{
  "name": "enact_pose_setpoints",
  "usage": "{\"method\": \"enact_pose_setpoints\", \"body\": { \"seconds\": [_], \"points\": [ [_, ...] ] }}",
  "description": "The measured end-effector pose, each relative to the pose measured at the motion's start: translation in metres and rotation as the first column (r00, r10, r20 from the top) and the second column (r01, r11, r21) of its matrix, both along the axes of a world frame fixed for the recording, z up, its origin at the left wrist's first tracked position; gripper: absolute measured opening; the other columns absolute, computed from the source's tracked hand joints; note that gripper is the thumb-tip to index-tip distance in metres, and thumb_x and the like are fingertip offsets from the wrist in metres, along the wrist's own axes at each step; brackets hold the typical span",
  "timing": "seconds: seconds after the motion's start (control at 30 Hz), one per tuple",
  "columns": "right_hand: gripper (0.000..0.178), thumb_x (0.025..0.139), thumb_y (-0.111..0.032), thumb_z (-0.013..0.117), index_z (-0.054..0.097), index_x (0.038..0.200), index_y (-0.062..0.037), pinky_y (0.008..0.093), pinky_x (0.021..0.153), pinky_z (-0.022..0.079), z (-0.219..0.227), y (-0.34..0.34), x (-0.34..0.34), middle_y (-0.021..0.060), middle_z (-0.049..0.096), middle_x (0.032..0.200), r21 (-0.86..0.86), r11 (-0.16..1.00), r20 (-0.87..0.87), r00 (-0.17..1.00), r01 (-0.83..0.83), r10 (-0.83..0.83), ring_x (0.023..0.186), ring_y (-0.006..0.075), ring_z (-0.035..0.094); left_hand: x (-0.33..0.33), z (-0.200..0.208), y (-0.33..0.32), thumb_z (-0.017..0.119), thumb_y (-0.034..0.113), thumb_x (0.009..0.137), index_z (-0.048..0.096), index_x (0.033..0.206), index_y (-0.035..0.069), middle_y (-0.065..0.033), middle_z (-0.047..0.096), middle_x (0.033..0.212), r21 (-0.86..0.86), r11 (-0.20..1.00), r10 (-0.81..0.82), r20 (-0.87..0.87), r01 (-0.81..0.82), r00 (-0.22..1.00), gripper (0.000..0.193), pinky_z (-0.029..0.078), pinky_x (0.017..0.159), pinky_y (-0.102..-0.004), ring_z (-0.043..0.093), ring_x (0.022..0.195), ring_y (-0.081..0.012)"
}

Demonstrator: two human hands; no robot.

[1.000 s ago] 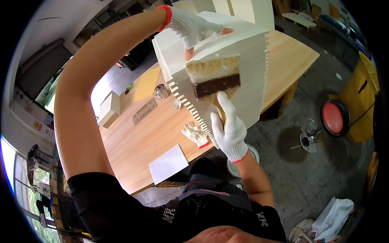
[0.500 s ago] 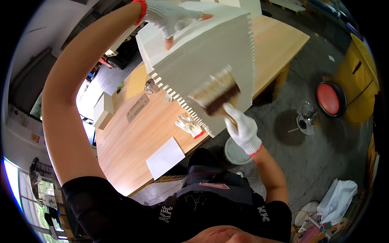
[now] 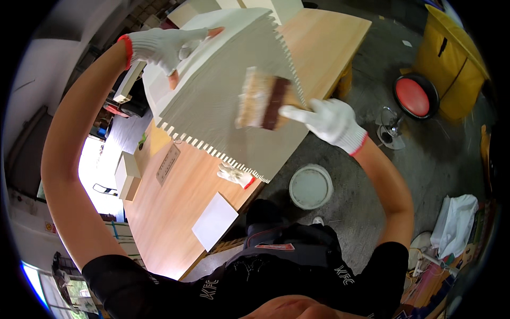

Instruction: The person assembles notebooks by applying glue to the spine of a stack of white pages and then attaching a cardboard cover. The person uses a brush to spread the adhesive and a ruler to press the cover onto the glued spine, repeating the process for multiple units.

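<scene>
My left hand, in a white knit glove with thumb and one fingertip bare, lies with spread fingers on the white upper face of a stack of sheets. The stack's grey sloping face has stepped, tooth-like edges, as of many fanned sheets. My right hand, gloved in white, is closed round the handle of a wide flat brush with a dark brown band. Its pale bristles are against the grey face or just above it; motion blur hides which.
The stack rests on a wood-topped table. On it are a spare glove, a white sheet, a ruler-like plate and a white block. A round bucket, a red-seated stool and a yellow bin stand on the floor.
The brush has swung from pointing up-left to lying sideways, bristles left. My right hand has moved up and slightly right in the picture. The view has shifted; my left hand stays on the stack.
</scene>
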State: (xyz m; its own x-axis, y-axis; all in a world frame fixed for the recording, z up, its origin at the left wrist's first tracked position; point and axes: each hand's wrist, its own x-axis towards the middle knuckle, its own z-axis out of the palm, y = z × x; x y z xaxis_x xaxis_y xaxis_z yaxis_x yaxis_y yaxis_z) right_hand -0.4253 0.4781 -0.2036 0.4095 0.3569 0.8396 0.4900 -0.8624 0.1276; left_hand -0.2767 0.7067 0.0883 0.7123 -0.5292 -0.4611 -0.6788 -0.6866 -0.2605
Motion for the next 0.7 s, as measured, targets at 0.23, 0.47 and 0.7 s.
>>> {"method": "enact_pose_setpoints", "body": {
  "seconds": [0.23,0.47,0.7],
  "points": [
    [0.049,0.091,-0.015,0.062,0.049,0.137,-0.0241,0.0350,0.077,0.057,-0.110,0.034,-0.002,0.0031,0.062,0.131,0.610,0.789,-0.355,0.915,0.071,0.192,0.100,0.0271,0.068,0.009,-0.006,-0.014,0.096,0.003,0.035,0.010,0.156,0.038,-0.0172,0.053,0.141,-0.017,1.000,-0.014,-0.019,0.013,1.000,0.152,0.043,0.105,-0.0499,0.051,0.128,-0.0373],
    [0.050,0.092,-0.011,0.062,0.046,0.138,-0.0035,0.0351,0.095,0.051,-0.043,0.042,0.001,0.0171,0.058,0.133,0.870,0.492,-0.191,0.909,-0.017,0.370,0.116,0.0322,0.061,-0.006,-0.002,-0.004,0.096,0.001,0.034,0.016,0.155,0.032,-0.0181,0.056,0.137,0.001,0.999,0.042,0.025,-0.042,0.999,0.149,0.043,0.104,-0.0494,0.051,0.127,-0.0373],
    [0.054,0.090,-0.008,0.062,0.042,0.140,-0.0043,0.0352,0.097,0.050,-0.118,0.111,-0.014,0.0168,0.056,0.136,0.858,0.511,-0.246,0.909,0.042,0.337,0.120,0.0322,0.059,0.007,-0.005,-0.004,0.095,-0.001,0.035,0.025,0.152,0.023,-0.0172,0.056,0.136,-0.031,0.999,0.043,0.056,-0.042,0.997,0.138,0.043,0.105,-0.0499,0.050,0.128,-0.0363]
  ]
}}
